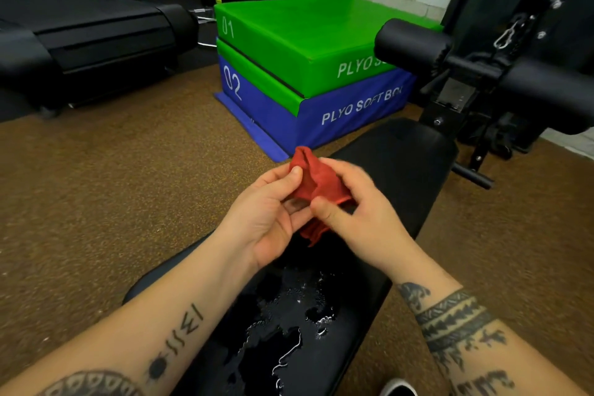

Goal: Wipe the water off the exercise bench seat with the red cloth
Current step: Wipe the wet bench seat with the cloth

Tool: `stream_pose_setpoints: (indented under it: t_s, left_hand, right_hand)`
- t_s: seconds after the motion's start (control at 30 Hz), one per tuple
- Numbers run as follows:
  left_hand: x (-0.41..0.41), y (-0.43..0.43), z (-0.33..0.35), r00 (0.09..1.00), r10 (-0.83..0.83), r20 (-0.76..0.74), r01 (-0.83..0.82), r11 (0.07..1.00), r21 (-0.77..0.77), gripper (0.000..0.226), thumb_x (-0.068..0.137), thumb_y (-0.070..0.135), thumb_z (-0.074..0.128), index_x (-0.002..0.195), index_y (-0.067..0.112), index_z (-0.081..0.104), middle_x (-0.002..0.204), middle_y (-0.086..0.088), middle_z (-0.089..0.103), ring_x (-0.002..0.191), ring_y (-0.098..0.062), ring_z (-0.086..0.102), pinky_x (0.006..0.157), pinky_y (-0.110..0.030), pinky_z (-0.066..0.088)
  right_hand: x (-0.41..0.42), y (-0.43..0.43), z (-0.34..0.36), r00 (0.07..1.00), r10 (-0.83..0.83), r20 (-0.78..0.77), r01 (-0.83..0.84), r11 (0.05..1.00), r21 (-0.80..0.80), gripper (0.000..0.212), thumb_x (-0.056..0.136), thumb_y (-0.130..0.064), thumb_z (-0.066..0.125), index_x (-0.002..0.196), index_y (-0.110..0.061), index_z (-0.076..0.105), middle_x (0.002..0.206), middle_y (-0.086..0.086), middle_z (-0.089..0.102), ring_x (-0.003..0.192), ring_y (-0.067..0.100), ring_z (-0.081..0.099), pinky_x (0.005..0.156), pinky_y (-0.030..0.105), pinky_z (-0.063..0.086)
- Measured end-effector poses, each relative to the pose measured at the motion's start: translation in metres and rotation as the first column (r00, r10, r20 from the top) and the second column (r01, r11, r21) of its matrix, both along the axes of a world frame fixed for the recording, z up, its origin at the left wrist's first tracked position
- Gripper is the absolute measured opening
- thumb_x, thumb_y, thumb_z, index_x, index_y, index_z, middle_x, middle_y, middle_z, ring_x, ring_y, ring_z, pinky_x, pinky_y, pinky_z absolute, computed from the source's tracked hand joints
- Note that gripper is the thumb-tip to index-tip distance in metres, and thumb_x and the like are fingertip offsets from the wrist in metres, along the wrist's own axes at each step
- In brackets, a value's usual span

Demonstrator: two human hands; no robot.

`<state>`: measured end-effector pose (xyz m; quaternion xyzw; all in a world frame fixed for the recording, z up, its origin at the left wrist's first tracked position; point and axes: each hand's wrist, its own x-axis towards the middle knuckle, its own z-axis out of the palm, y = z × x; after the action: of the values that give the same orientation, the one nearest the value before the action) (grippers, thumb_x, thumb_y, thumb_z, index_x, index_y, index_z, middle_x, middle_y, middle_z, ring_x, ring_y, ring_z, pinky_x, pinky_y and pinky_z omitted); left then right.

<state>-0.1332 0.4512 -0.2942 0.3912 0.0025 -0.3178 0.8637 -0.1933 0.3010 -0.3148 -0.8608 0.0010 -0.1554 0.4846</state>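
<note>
The black padded exercise bench seat (401, 177) runs from the bottom centre up toward the right. Puddles and beads of water (299, 325) lie on its near half, between my forearms. A crumpled red cloth (316, 182) is held in the air above the middle of the bench by both hands. My left hand (270, 215) pinches its left side with thumb and fingers. My right hand (356, 212) grips its right side, thumb in front. The cloth's lower corner hangs down between the palms, clear of the water.
A stacked green and blue plyo soft box (308, 74) stands on the brown speckled floor just beyond the bench. A black foam roller pad (414, 42) and machine frame (527, 42) rise at the right. A treadmill (96, 35) sits at the far left.
</note>
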Motion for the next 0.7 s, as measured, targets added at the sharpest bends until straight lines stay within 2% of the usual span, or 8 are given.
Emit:
stream_pose_setpoints:
  t_s: [0.1, 0.2, 0.27, 0.4, 0.5, 0.57, 0.63, 0.7]
  left_hand:
    - [0.001, 0.001, 0.003, 0.997, -0.04, 0.072, 0.038, 0.999, 0.035, 0.012, 0.093, 0.011, 0.058, 0.1, 0.013, 0.068, 0.089, -0.009, 0.076, 0.072, -0.017, 0.074, 0.068, -0.031, 0.062]
    - [0.008, 0.008, 0.007, 0.986, -0.035, 0.16, 0.015, 0.992, 0.125, 0.015, 0.095, 0.011, 0.056, 0.101, 0.014, 0.069, 0.089, -0.007, 0.075, 0.074, -0.017, 0.071, 0.071, -0.033, 0.06]
    - [0.015, 0.014, 0.014, 0.979, 0.005, 0.201, -0.039, 0.985, 0.168, 0.017, 0.095, 0.009, 0.054, 0.103, 0.013, 0.069, 0.088, -0.005, 0.072, 0.076, -0.016, 0.066, 0.072, -0.032, 0.056]
    - [0.019, 0.019, 0.018, 0.954, 0.007, 0.3, -0.081, 0.968, 0.235, 0.02, 0.094, 0.008, 0.059, 0.11, 0.012, 0.069, 0.095, -0.007, 0.07, 0.082, -0.015, 0.063, 0.07, -0.031, 0.055]
    - [0.011, 0.013, 0.015, 0.964, 0.087, 0.251, -0.142, 0.967, 0.212, 0.026, 0.094, 0.013, 0.061, 0.12, 0.015, 0.063, 0.1, -0.008, 0.068, 0.08, -0.016, 0.064, 0.07, -0.033, 0.058]
    - [0.005, 0.01, 0.013, 0.975, 0.055, 0.214, -0.097, 0.976, 0.194, 0.035, 0.095, 0.021, 0.06, 0.13, 0.022, 0.057, 0.109, -0.006, 0.071, 0.086, -0.019, 0.066, 0.082, -0.038, 0.056]
    - [0.0, 0.007, 0.009, 0.968, 0.002, 0.251, -0.058, 0.975, 0.216, 0.047, 0.095, 0.028, 0.06, 0.139, 0.035, 0.049, 0.121, 0.007, 0.068, 0.108, -0.019, 0.065, 0.101, -0.043, 0.049]
    - [-0.006, 0.007, 0.005, 0.888, -0.064, 0.456, -0.088, 0.948, 0.304, 0.056, 0.091, 0.037, 0.064, 0.143, 0.045, 0.042, 0.139, 0.018, 0.052, 0.132, -0.01, 0.051, 0.116, -0.042, 0.036]
  right_hand:
    - [0.004, 0.006, 0.001, 0.998, 0.012, 0.055, -0.019, 0.991, 0.131, 0.039, 0.087, -0.036, 0.066, 0.126, -0.036, 0.06, 0.118, -0.017, 0.069, 0.11, -0.005, 0.062, 0.095, 0.014, 0.045]
    - [0.011, -0.005, 0.008, 0.978, -0.201, 0.062, 0.188, 0.967, 0.169, 0.016, 0.091, -0.039, 0.056, 0.095, -0.035, 0.071, 0.083, -0.02, 0.072, 0.08, -0.003, 0.063, 0.078, 0.023, 0.051]
    - [0.014, -0.016, 0.016, 0.968, -0.253, -0.01, 0.235, 0.885, 0.402, 0.026, 0.091, -0.047, 0.058, 0.093, -0.026, 0.073, 0.083, -0.011, 0.074, 0.081, 0.009, 0.064, 0.074, 0.032, 0.056]
    - [0.006, -0.016, 0.04, 0.99, -0.01, -0.144, 0.121, 0.598, 0.792, 0.037, 0.099, -0.035, 0.048, 0.11, -0.006, 0.067, 0.103, 0.012, 0.076, 0.097, 0.022, 0.072, 0.081, 0.034, 0.06]
    - [0.002, -0.012, 0.047, 0.981, 0.079, -0.178, 0.124, 0.447, 0.886, 0.06, 0.09, -0.044, 0.051, 0.129, 0.001, 0.058, 0.123, 0.021, 0.069, 0.113, 0.029, 0.068, 0.089, 0.04, 0.059]
    - [0.002, -0.01, 0.048, 0.969, 0.129, -0.211, 0.153, 0.361, 0.92, 0.064, 0.09, -0.049, 0.047, 0.13, -0.001, 0.058, 0.122, 0.02, 0.069, 0.112, 0.029, 0.068, 0.088, 0.044, 0.059]
    - [0.002, -0.012, 0.047, 0.96, 0.161, -0.229, 0.17, 0.312, 0.935, 0.061, 0.093, -0.052, 0.043, 0.126, -0.005, 0.061, 0.114, 0.02, 0.072, 0.102, 0.029, 0.073, 0.083, 0.047, 0.06]
    - [0.001, -0.014, 0.048, 0.961, 0.169, -0.218, 0.16, 0.301, 0.94, 0.06, 0.091, -0.053, 0.043, 0.126, -0.009, 0.062, 0.113, 0.019, 0.073, 0.1, 0.029, 0.073, 0.082, 0.048, 0.06]
